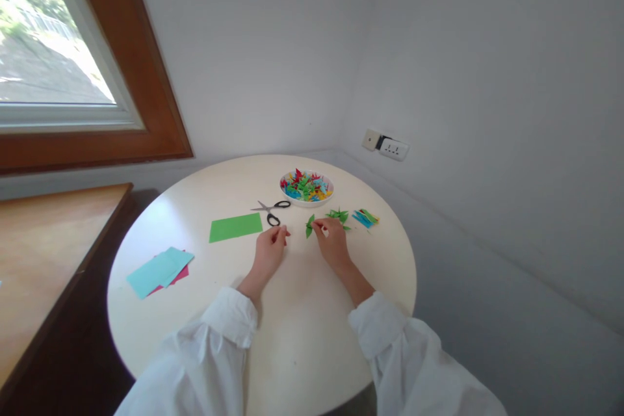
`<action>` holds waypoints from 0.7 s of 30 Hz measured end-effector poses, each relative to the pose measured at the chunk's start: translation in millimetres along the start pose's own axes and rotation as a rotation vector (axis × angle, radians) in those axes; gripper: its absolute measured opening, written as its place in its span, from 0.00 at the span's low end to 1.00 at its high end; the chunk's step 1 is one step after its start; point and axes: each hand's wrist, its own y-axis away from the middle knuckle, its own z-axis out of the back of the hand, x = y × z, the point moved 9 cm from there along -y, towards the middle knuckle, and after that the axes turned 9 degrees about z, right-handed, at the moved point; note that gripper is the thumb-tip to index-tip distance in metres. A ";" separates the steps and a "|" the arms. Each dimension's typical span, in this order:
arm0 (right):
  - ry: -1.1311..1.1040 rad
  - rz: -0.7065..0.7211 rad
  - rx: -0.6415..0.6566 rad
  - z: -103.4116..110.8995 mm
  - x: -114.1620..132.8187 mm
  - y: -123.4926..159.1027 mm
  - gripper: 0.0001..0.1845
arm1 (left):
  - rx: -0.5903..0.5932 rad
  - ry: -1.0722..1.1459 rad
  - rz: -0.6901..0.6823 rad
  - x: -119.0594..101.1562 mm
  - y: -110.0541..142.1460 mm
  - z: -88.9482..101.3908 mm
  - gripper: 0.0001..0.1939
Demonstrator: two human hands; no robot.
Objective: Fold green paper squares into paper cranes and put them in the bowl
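My right hand pinches a small folded green paper crane between thumb and fingertips, just over the table. Behind that hand lies a small group of green paper cranes, partly covered by it. My left hand rests on the table to the left, fingers curled together, and nothing shows in them. Just beyond it lie scissors with black handles, blades spread. A green paper rectangle lies flat to the left of the left hand.
A white bowl full of colourful folded paper cranes stands at the back of the round white table. Thin paper strips lie at the right. Light blue paper sheets overlap pink paper at the left. Walls border the table behind and right.
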 end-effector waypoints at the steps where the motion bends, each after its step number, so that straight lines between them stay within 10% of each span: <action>1: 0.077 -0.007 -0.005 4.7 -6.4 -2.6 0.08 | -0.006 -0.002 0.007 0.0 0.1 1.3 0.17; 21: 0.388 -0.187 -0.009 24.2 -62.2 -1.1 0.05 | -0.188 0.029 0.018 2.2 -3.4 28.9 0.16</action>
